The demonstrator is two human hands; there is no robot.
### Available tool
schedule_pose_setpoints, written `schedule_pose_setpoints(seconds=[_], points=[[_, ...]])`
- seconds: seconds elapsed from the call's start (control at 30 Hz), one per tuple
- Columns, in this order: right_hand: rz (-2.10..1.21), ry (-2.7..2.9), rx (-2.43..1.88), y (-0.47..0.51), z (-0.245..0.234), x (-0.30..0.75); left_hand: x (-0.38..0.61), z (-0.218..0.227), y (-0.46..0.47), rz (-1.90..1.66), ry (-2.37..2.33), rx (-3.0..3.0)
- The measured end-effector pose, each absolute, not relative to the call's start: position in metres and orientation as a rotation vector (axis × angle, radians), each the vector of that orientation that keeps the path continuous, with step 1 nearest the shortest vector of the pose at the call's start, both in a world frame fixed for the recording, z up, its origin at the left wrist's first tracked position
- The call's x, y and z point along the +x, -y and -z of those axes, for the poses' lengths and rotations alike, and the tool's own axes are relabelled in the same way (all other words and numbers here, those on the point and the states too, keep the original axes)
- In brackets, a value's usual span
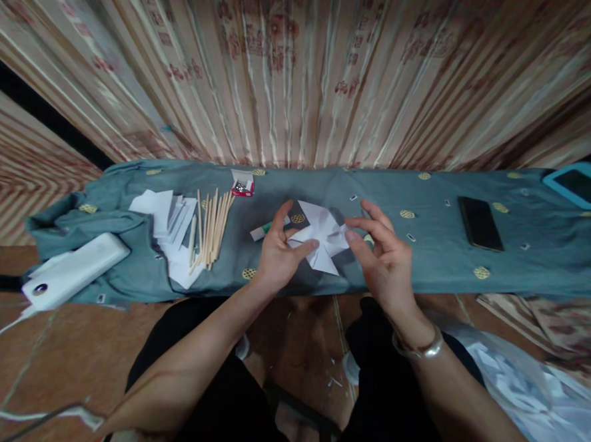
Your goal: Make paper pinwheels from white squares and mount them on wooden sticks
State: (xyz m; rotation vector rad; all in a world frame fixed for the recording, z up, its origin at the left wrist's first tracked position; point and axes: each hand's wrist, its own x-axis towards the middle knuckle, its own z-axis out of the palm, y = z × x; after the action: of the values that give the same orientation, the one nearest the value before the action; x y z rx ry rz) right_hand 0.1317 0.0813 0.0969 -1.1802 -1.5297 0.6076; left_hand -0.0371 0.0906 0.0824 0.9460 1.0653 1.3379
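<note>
A white folded paper pinwheel is held over the teal cloth on a low bench. My left hand grips its left side, thumb raised and a finger pressing toward the centre. My right hand pinches its right flaps with fingertips; a metal bangle circles that wrist. A glue stick lies just left of my left hand.
Several wooden sticks and cut white paper pieces lie at left, with a small pin box behind. A white power bank with a cable rests at far left. A black phone and a blue-cased tablet lie at right.
</note>
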Motion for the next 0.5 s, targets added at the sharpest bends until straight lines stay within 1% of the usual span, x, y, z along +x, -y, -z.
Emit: schedule_pose_setpoints(seconds=[0.07, 0.13, 0.33, 0.4, 0.5], points=[[-0.644, 1.505, -1.182, -0.084, -0.094, 0.134, -0.036, -0.082, -0.089, -1.321, -1.088, 1.032], [-0.592, 1.543, -1.176, -0.084, -0.094, 0.135, -0.036, -0.082, -0.087, -1.304, -1.119, 1.133], [-0.160, 1.976, -1.093, -0.076, -0.107, 0.140, -0.037, -0.083, -0.084, -1.262, -1.211, 1.413], [-0.115, 2.071, -1.087, -0.075, -0.107, 0.143, -0.037, -0.082, -0.083, -1.241, -1.215, 1.476], [-0.140, 2.126, -1.117, -0.075, -0.107, 0.145, -0.037, -0.081, -0.082, -1.227, -1.200, 1.502]])
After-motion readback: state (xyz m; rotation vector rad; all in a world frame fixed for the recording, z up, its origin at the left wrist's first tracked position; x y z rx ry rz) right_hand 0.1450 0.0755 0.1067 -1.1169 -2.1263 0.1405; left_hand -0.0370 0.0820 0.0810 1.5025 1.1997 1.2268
